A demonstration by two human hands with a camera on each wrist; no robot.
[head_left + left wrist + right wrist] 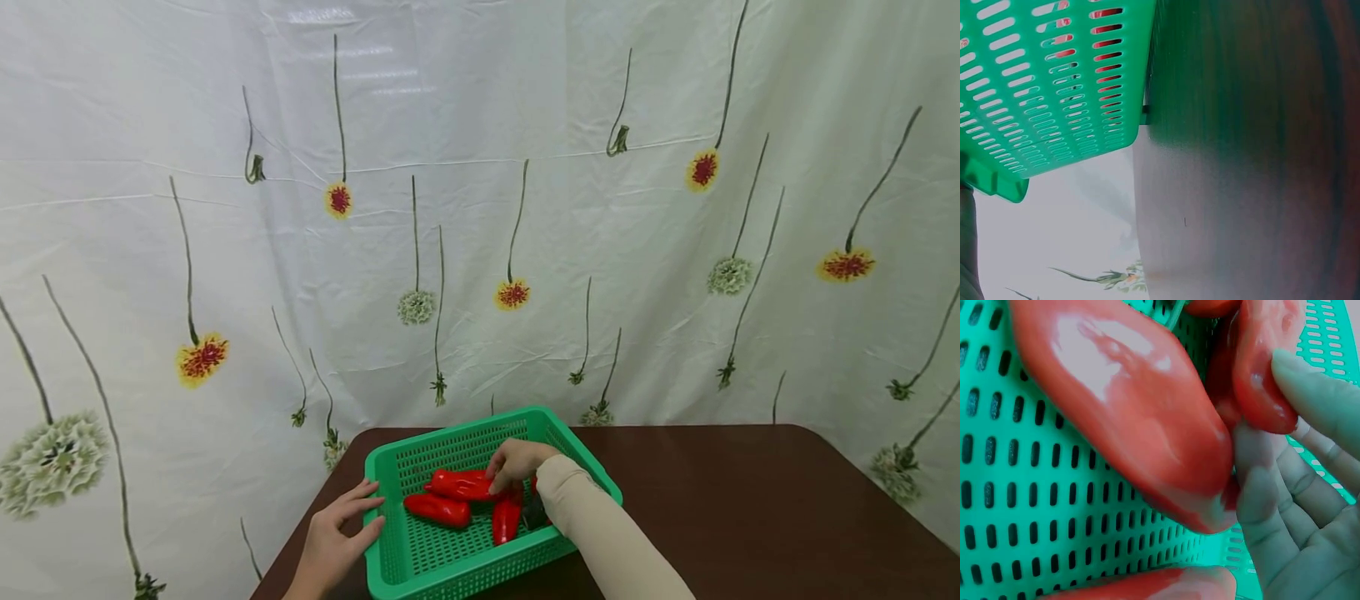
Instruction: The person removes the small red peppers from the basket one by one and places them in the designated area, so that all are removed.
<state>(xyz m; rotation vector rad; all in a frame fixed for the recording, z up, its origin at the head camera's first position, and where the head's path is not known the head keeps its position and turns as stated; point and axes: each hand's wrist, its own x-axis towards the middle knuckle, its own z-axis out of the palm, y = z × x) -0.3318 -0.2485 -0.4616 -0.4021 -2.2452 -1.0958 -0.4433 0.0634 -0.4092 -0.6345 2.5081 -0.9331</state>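
Note:
Several red peppers (438,510) lie in a green basket (386,546). My right hand (519,461) is inside it, thumb and fingers pinching the end of one red pepper (459,484). Up close in the right wrist view, that pepper (1259,381) sits between the thumb and fingers of the hand (1310,506), beside a larger red pepper (1129,406). My left hand (337,533) has its fingers spread against the basket's left rim. The left wrist view gives the basket's slotted side (1054,81) and a dark sliver of the hand at the left edge.
Under the basket is a dark brown table (720,508), which extends to the right. A pale curtain (480,125) with a flower print hangs behind it. Something dark (534,512) lies in the basket's right part, partly covered by the right sleeve (600,525).

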